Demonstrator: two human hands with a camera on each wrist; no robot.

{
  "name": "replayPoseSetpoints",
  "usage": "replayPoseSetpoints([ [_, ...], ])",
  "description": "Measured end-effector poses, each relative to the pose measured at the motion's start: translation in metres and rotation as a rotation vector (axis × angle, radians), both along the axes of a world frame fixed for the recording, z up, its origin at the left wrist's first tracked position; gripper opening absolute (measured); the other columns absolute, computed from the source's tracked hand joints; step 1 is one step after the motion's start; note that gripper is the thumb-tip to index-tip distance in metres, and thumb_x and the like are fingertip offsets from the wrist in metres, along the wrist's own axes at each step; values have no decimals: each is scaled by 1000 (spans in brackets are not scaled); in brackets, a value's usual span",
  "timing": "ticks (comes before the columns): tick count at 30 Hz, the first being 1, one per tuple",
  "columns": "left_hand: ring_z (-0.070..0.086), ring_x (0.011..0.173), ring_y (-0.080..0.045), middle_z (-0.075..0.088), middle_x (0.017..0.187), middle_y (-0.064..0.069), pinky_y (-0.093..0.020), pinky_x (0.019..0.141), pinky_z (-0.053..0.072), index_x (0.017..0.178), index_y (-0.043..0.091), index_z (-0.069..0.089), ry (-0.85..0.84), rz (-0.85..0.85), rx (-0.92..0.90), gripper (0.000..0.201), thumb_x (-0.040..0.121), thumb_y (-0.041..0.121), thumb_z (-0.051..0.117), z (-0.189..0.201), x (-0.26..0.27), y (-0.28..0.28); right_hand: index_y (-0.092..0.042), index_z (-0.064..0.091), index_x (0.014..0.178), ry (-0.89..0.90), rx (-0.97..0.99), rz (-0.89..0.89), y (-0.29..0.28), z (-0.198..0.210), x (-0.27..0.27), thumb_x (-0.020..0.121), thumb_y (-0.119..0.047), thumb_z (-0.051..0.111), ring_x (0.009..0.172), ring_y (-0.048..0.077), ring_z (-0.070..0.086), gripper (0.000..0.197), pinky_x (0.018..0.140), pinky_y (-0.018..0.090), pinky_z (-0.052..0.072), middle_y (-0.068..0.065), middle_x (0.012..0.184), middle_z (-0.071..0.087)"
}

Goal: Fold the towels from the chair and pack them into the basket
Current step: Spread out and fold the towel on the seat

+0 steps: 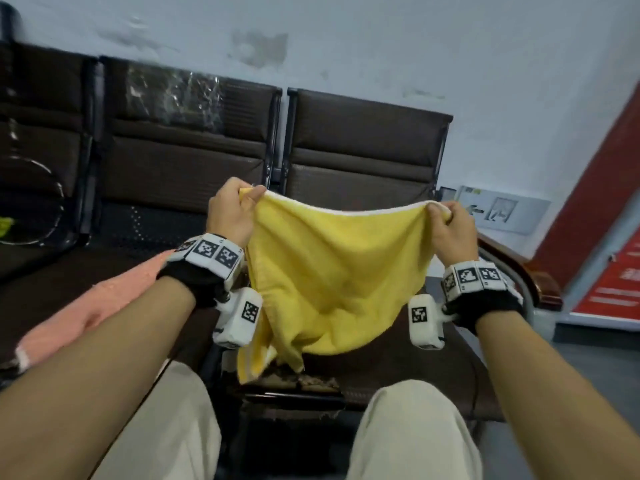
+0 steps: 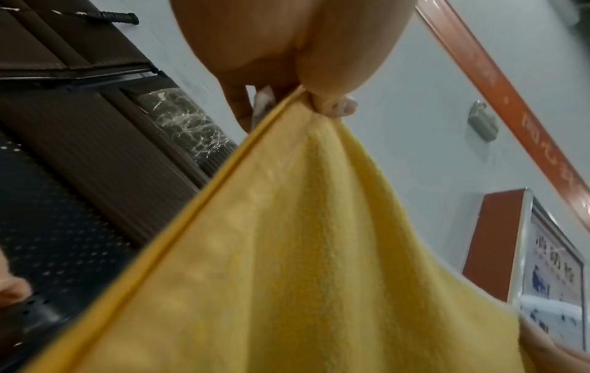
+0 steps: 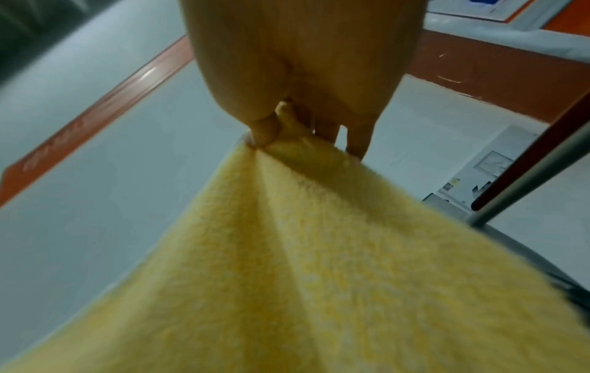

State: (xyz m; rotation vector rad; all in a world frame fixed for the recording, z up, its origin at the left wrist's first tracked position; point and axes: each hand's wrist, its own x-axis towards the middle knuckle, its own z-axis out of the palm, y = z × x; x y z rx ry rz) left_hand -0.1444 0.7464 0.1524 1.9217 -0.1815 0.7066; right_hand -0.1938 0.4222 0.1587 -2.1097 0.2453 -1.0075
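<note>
Pink terry towel (image 1: 93,303): one is seen, lying flat on the seat of the dark brown padded chair (image 1: 145,161) at the left, not yet folded.
Left hand (image 1: 232,216): the thumb and fingers are pinched on the left top corner of the yellow terry towel (image 1: 332,278); in the left wrist view the thumb is clamped against the hem.
Yellow terry towel: one is counted, held up between the hands over the right-hand seat, its lower part draped and bunched near the seat's front edge.
Handling: it is judged light, soft and limp; the top edge sags between the grips, so the corners are the best holds.
Right hand (image 1: 450,230): the fingers are closed on the right top corner.
Basket: none is visible.
Towels in all: two.
</note>
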Motion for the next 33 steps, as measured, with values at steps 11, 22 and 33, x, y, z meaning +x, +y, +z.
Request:
replayPoseSetpoints([
  [11,60,95,-29,67,99,-16,-28,70,34,97,5,62,-130,13,68,24,93,28,54,69,-8,16,-12,69,94,-148,-35,-139,-12,72,-24,84,-25,69,82,15,54,16,70,7,32,0,85,62],
  [22,52,93,-17,59,100,-2,-28,78,38,100,10,61,230,-65,-60,25,93,33,54,-15,47,-9,-16,71,93,205,126,-167,-19,-26,31,87,-29,63,107,34,57,17,91,34,43,13,104,68],
  [33,62,98,-25,67,105,-10,-43,92,52,99,18,68,401,-197,-423,12,88,22,64,-85,75,-44,-4,69,82,257,877,318,13,-108,65,89,0,51,41,12,43,20,37,20,39,6,55,45],
])
